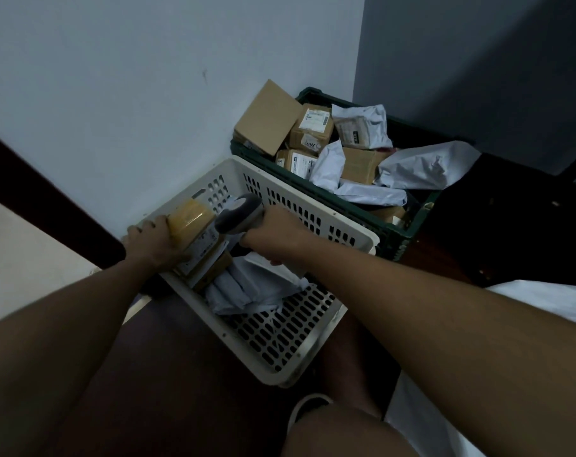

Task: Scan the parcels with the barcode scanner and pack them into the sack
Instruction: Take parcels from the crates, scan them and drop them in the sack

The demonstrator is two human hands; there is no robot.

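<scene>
One taped box, stiff, probably light, slick tape: my left hand grips its end; right hand clasps scanner.

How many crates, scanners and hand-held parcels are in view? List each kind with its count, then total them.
Crates: 2, the white crate and the green crate.
Scanners: 1, the scanner, held in the right hand.
Hand-held parcels: 1, the taped parcel, held in the left hand.
Total: 4.
</scene>
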